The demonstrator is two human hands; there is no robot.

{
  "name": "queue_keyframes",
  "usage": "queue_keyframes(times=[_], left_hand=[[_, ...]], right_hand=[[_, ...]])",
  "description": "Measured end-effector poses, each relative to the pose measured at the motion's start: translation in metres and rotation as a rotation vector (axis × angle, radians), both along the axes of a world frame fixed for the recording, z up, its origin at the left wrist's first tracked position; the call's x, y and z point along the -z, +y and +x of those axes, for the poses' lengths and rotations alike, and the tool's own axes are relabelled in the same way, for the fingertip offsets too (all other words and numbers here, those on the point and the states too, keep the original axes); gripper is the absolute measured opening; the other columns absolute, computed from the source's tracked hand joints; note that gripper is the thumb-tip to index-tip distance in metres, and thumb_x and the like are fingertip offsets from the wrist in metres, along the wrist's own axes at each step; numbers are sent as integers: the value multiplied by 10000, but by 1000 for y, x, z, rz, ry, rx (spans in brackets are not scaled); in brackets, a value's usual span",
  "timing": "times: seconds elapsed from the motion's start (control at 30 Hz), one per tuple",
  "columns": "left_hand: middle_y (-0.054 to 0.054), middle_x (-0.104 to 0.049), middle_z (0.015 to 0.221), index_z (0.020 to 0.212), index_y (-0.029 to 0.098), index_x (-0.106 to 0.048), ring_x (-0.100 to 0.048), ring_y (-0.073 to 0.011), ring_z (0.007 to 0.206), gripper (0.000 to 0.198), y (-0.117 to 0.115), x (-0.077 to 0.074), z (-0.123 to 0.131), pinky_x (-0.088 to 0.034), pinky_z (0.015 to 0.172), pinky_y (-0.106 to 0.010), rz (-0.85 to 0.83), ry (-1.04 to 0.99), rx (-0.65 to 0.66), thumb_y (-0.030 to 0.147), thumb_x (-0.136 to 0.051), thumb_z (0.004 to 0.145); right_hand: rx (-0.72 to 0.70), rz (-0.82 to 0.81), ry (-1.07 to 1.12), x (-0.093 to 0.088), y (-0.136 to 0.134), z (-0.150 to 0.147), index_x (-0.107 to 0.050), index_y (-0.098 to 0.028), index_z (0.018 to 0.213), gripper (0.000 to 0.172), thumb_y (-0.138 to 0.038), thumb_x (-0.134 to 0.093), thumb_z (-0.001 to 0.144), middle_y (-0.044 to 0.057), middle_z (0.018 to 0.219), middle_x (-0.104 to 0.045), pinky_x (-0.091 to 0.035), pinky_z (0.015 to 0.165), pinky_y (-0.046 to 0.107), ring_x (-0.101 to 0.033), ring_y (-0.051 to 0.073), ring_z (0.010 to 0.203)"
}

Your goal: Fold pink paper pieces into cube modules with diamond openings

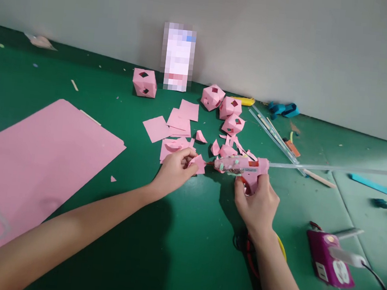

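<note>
My left hand (177, 173) pinches a small folded piece of pink paper (199, 164) between thumb and fingers. A pink hot glue gun (239, 165) is gripped in my right hand (259, 207), its nozzle pointing left at that piece; whether it touches the paper I cannot tell. From the back of the gun a long clear glue stick (319, 167) sticks out to the right. Just beyond my hands lie small folded pink pieces (200, 137), pink paper strips (237, 143) and several pink paper squares (156, 128). Hollow pink paper shapes (213, 97) with diamond-shaped holes stand farther back.
Large pink sheets (57, 158) cover the left of the green table (126, 258). A pixelated upright panel (178, 58) leans at the wall. Spare glue sticks (273, 137) and a blue paper strip (372, 185) lie right. A purple power box (329, 261) with a cable stands front right.
</note>
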State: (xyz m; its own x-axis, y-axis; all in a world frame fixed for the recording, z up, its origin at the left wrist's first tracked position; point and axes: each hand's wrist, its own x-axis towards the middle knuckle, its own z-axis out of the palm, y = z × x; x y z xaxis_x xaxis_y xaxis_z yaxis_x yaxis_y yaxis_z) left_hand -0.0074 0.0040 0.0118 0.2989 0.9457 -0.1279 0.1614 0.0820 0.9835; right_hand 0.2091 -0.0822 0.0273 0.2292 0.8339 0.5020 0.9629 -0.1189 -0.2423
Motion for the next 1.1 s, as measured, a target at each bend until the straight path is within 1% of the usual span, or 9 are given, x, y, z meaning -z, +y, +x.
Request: queue_keyframes(times=[0.17, 0.33, 0.47, 0.67, 0.8, 0.97, 1.1], left_hand=[[31, -597, 692, 865, 210, -634, -540, -122, 598, 124, -1, 1, 0, -431, 561, -249, 1, 29, -14, 231, -591, 751], [27, -607, 693, 864, 208, -642, -543, -124, 597, 125, 0, 2, 0, -436, 568, -255, -2, 32, -12, 238, -592, 754], [28, -604, 688, 857, 210, -641, -544, -123, 593, 108, 0, 1, 0, -433, 562, -250, 21, 29, -6, 229, -593, 762], [29, -607, 693, 838, 212, -628, -541, -120, 590, 77, 0, 1, 0, -431, 556, -244, 33, 33, -4, 223, -592, 772], [31, -613, 704, 847, 211, -640, -548, -118, 594, 86, 0, 1, 0, -434, 555, -240, 27, 29, -2, 210, -602, 770], [28, -603, 707, 849, 209, -639, -548, -121, 596, 99, 0, 0, -1, -433, 550, -243, 16, 24, 3, 212, -603, 757], [27, -598, 708, 865, 210, -630, -547, -126, 603, 119, 0, 0, 0, -442, 559, -248, 3, 24, -6, 217, -599, 751]], right_hand=[[18, -12, 4, 1, -1, 0, -458, -256, 822, 206, -408, -573, 900, -5, 628, -558, -336, 527, 289, -514, 186, 523], [21, -9, -9, 2, -1, 2, -474, -251, 842, 201, -416, -570, 906, 6, 655, -593, -343, 525, 284, -540, 189, 536], [16, -11, -18, 0, -1, 3, -478, -252, 834, 190, -405, -571, 897, 6, 641, -595, -346, 516, 283, -551, 193, 531], [114, 63, 53, -5, 0, 1, -562, -233, 905, 193, -417, -594, 856, -28, 582, -543, -396, 518, 280, -516, 184, 488], [75, 26, 57, -3, 0, 1, -580, -230, 935, 210, -414, -609, 840, -32, 584, -541, -406, 526, 279, -519, 183, 499], [20, -19, 43, 1, -1, 2, -530, -242, 892, 174, -408, -578, 876, -24, 605, -548, -367, 518, 290, -489, 180, 492], [5, -35, 28, 2, -1, 2, -500, -248, 864, 167, -400, -565, 892, -10, 624, -566, -365, 528, 292, -519, 189, 516]])
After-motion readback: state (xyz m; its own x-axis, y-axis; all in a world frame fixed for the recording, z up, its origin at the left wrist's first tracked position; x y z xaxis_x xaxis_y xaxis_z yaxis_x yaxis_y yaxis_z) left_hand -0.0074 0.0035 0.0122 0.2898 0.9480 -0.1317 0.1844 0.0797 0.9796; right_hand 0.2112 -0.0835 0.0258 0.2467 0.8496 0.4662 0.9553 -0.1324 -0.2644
